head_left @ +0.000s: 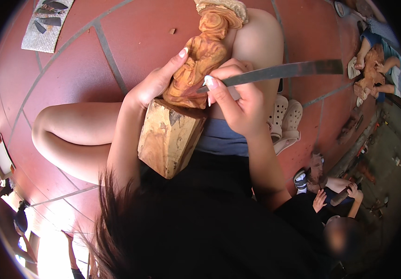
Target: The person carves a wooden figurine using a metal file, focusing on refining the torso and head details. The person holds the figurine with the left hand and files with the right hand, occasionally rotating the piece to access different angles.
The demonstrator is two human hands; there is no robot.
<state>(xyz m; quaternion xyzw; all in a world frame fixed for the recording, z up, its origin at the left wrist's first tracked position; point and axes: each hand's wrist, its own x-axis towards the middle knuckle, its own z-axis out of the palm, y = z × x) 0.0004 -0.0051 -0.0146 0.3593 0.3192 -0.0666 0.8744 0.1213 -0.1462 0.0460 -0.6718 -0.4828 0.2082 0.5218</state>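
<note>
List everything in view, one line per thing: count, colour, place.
Carved wooden figure: one, orange-brown, pale base, above the lap
Flat blade: one, dark grey, at the figure
Mat: one, whitish, upper left
Small tools: about four, dark, on the mat
Wood chip: one, brown, top centre
Clogs: two, beige, right
Floor: one, red tiles, all around
Co-workers: at least three, mixed clothing, rims
Shorts: one, blue-grey, lap
Shirt: one, black, lower centre
Legs: two, bare, beside the figure
Left hand: one, pale nails, gripping the figure
Right hand: one, pale nails, gripping the blade
</note>
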